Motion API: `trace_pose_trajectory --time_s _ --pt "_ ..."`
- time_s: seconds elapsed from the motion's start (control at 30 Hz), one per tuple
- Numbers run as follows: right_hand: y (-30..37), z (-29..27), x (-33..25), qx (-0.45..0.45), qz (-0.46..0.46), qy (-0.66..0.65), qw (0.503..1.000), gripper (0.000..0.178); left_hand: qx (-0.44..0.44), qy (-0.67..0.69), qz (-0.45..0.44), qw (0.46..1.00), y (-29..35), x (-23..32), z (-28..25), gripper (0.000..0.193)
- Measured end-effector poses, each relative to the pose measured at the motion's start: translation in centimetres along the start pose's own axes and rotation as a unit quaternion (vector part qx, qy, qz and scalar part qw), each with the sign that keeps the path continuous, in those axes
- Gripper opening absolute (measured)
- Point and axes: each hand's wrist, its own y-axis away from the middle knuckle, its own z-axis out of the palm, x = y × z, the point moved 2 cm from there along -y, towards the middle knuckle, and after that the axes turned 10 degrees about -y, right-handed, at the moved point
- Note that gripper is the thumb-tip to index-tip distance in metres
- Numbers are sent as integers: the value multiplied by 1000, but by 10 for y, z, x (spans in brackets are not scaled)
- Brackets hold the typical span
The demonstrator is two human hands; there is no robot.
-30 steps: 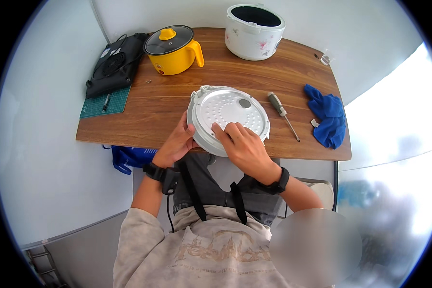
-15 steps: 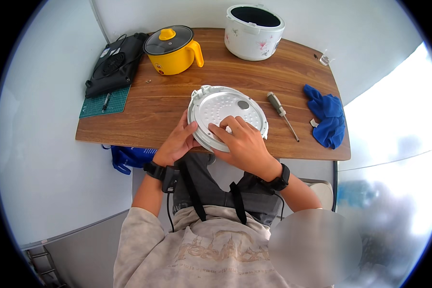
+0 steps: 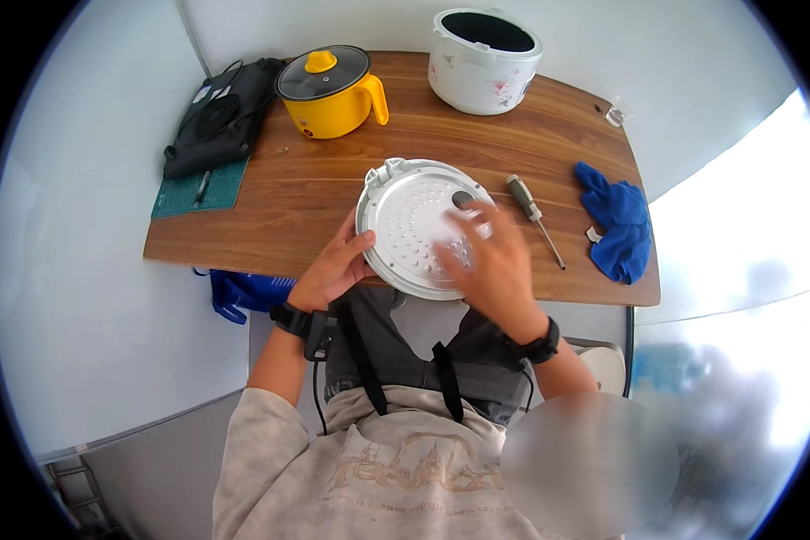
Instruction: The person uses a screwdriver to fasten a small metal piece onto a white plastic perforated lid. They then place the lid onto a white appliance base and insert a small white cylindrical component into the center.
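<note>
A round white rice cooker lid (image 3: 411,229) is held over the table's front edge, its dimpled metal inner side facing up. My left hand (image 3: 336,261) grips the lid's left rim, thumb on top and the other fingers underneath. Above the lid's right part is my right hand (image 3: 493,261), blurred by motion, its fingers apart and nothing visible in them. Its fingertips are near a dark round vent piece (image 3: 462,199); whether they touch the lid I cannot tell. To the right lies a screwdriver (image 3: 533,214) with a grey handle.
Behind stand a yellow pot (image 3: 335,110) with a glass lid and a white rice cooker body (image 3: 484,79), its top uncovered. At left, a black appliance (image 3: 216,121) rests partly on a green cutting mat (image 3: 175,196). A blue cloth (image 3: 621,229) lies crumpled at right.
My right hand has lifted off the lid's lower middle and moved right, its fingers spreading. The left hand keeps its hold on the rim.
</note>
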Motion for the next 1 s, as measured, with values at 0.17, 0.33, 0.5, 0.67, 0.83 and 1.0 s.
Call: trace_pose_trajectory --time_s 0.17,0.33,0.5,0.67,0.83,1.0 --pt "10 -13 38 -56 172 -28 983 62 -8 -27 -16 999 3 2 3 93" --pt "21 -15 50 -64 238 -62 967 72 -18 -52 16 998 5 2 6 105" --pt "21 -16 59 -69 266 -100 956 73 5 -114 69 991 6 9 16 118" --pt "25 -19 66 -27 326 -176 928 65 20 -157 89 983 10 22 27 124" --pt "37 -11 83 -7 348 -322 881 43 -6 -153 89 984 14 25 27 125" --pt "41 -3 78 59 303 -449 838 31 -31 -135 77 987 15 20 26 126"
